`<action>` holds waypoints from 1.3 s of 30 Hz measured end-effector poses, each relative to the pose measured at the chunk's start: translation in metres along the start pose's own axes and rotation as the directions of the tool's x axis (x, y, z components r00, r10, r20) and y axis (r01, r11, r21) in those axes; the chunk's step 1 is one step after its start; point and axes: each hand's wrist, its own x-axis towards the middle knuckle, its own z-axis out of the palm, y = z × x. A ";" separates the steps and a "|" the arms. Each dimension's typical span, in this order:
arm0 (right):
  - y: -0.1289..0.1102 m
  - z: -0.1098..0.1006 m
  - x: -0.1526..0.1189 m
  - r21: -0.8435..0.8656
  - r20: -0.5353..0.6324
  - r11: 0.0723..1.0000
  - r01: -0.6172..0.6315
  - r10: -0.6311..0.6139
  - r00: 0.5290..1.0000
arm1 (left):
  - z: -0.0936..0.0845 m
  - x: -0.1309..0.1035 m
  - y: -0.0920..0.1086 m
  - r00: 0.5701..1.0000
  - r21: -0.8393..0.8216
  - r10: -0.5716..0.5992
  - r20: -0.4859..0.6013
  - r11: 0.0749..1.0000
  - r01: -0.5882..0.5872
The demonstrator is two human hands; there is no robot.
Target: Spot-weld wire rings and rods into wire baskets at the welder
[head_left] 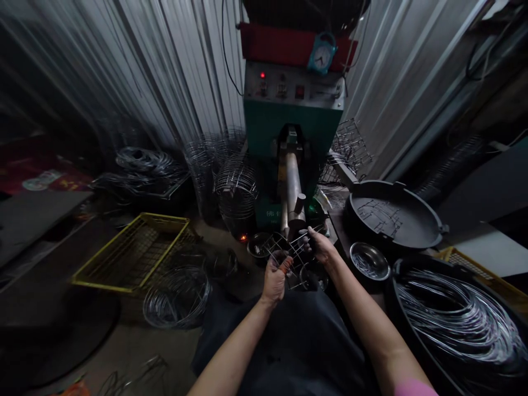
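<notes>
A small wire grid (295,253) is held up in front of the metal arms of a green machine (264,124). My left hand (275,279) is closed on the grid's near left side, with something orange around a finger. On the other side my right hand (319,246) pinches the grid's right edge close to the machine's lower tip. The machine's thick metal cylinder (293,181) points down toward the grid. Beneath the hands are a metal bowl (258,246) and more dark items that I cannot make out.
On the right are a black round tray (394,190) with thin wire pieces, a steel bowl (370,261) of small parts and a tub of wire rings (457,313). Leftward stand a yellow-rimmed basket (136,214), wire coils (177,297) and stacked wire baskets (235,187).
</notes>
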 end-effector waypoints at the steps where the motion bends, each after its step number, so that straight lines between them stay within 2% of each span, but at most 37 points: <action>1: 0.001 0.001 0.002 -0.012 0.006 1.000 0.018 -0.018 1.000 | 0.001 0.000 0.001 1.000 -0.023 -0.003 -0.007 1.000 0.003; 9: 0.000 0.012 0.006 0.010 -0.046 0.999 0.046 -0.046 0.998 | -0.003 0.007 0.007 0.998 -0.054 0.047 -0.050 0.997 -0.050; 15: 0.005 0.021 0.009 -0.018 -0.073 0.995 0.102 -0.103 0.992 | 0.004 0.008 0.008 0.996 -0.073 0.057 -0.067 0.995 -0.061; 22: 0.002 0.024 0.019 -0.008 -0.090 0.997 0.078 -0.078 0.993 | 0.009 0.012 0.014 0.995 -0.088 0.064 -0.078 0.994 -0.071; 29: -0.002 0.026 0.022 0.003 -0.066 0.995 0.095 -0.095 0.993 | 0.011 0.016 0.016 0.993 -0.104 0.080 -0.085 0.991 -0.089; 39: 0.003 0.020 0.036 -0.073 -0.026 0.989 0.130 -0.133 0.991 | 0.014 0.022 0.017 0.992 -0.121 0.057 -0.109 0.990 -0.070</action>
